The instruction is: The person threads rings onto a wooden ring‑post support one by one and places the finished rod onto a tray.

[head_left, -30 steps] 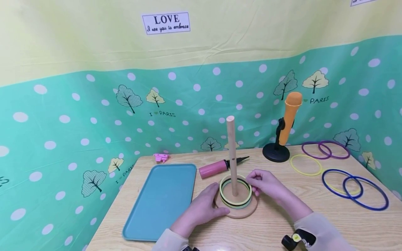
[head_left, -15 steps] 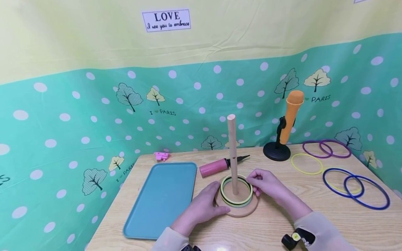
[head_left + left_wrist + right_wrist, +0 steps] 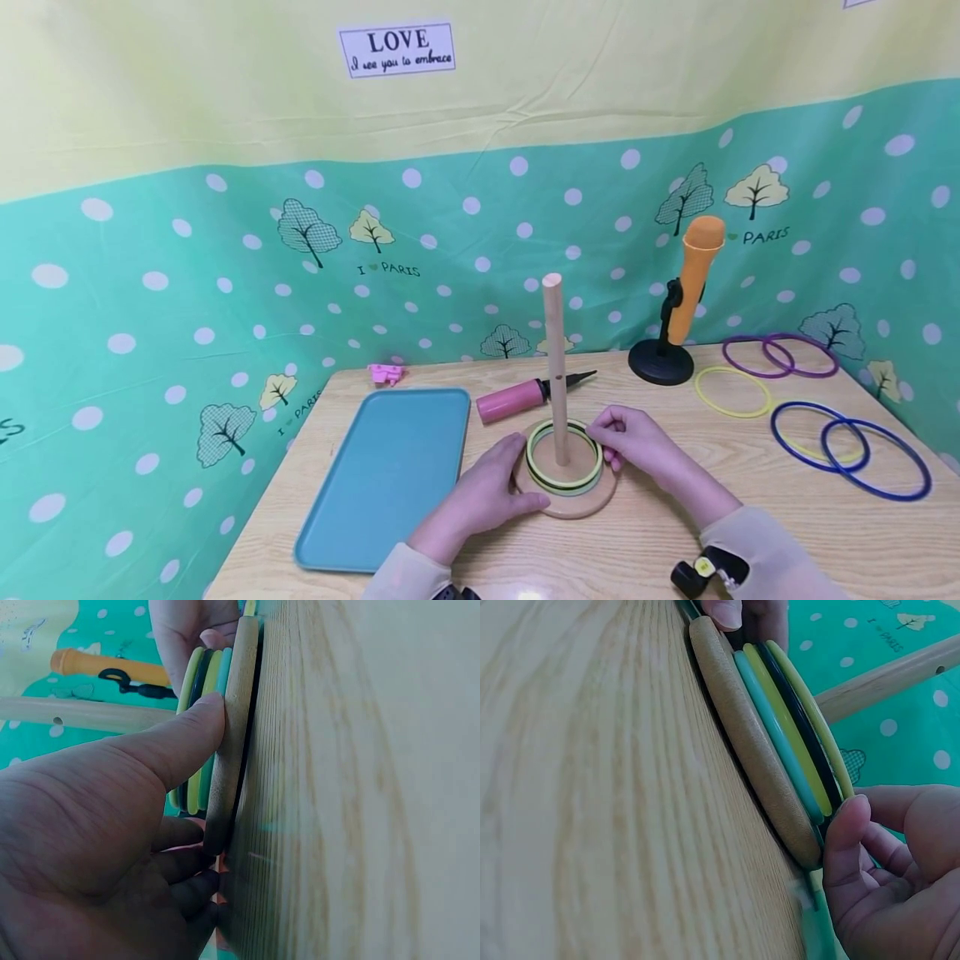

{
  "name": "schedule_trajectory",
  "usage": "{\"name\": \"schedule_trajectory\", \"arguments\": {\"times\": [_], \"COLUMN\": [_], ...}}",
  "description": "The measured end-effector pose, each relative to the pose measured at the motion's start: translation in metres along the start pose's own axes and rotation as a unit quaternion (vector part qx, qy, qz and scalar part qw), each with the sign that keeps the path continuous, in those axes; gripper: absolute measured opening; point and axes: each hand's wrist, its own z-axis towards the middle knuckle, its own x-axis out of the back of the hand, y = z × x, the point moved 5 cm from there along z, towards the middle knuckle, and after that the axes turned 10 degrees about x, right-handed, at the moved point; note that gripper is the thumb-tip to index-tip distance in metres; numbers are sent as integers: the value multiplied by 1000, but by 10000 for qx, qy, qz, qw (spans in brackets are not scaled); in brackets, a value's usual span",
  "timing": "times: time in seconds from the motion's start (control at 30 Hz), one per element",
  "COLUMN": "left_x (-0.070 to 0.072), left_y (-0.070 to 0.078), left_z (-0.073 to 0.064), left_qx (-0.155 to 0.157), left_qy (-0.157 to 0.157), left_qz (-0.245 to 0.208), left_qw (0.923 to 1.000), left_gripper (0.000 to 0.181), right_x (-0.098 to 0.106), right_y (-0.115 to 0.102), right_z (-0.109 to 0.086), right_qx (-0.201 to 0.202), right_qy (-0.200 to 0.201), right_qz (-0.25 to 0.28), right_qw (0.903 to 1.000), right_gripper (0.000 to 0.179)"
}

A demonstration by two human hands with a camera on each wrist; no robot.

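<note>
A wooden peg (image 3: 555,367) rises from a round wooden base (image 3: 573,504) on the table. Stacked around its foot are several rings: a teal ring (image 3: 784,750) lowest, then a yellow ring (image 3: 780,720), a black ring (image 3: 804,720) and a yellow-green ring (image 3: 821,727) on top. My left hand (image 3: 491,492) holds the base from the left, its thumb on the near edge beside the rings and its fingers around the far side. My right hand (image 3: 637,442) pinches the yellow-green ring at its right side between thumb and forefinger.
Left of the base lies a blue tray (image 3: 390,475). Behind are a pink hand pump (image 3: 512,402) and a small pink toy (image 3: 386,373). An orange microphone (image 3: 693,283) stands at back right, near purple rings (image 3: 750,373), a yellow ring (image 3: 705,400) and blue rings (image 3: 885,496).
The head view has tilted slightly. The yellow-green top ring has shifted very slightly under my right fingers; my left hand keeps its place on the base.
</note>
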Motion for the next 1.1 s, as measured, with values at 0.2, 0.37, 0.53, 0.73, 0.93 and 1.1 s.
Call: {"name": "schedule_trajectory", "arguments": {"times": [0.2, 0.37, 0.53, 0.73, 0.93, 1.1], "left_x": [0, 0, 0, -1, -2, -2], "left_y": [0, 0, 1, 0, -1, -1], "left_z": [0, -1, 0, 0, 1, 1], "left_qx": [13, -25, -22, -42, -70, -94], "left_qy": [-14, -18, -33, -7, 17, 42], "left_qz": [-17, -7, -7, 25, 13, 15], "left_qw": [10000, 10000, 10000, 10000, 10000, 9999], "left_gripper": [104, 103, 103, 103, 103, 104], "right_x": [0, 0, 1, 7, 19, 33], "right_y": [0, 1, 1, -2, -5, -4], "right_z": [0, 1, 0, 1, 2, 5], "right_qx": [-81, -120, -122, -5, 119, 146], "right_qy": [31, 73, 86, 165, 297, 431], "right_qz": [-46, -53, -31, -16, 38, 71], "right_qw": [10000, 9999, 9999, 9999, 9995, 9989], "right_gripper": [16, 14, 15, 18, 21, 25]}}
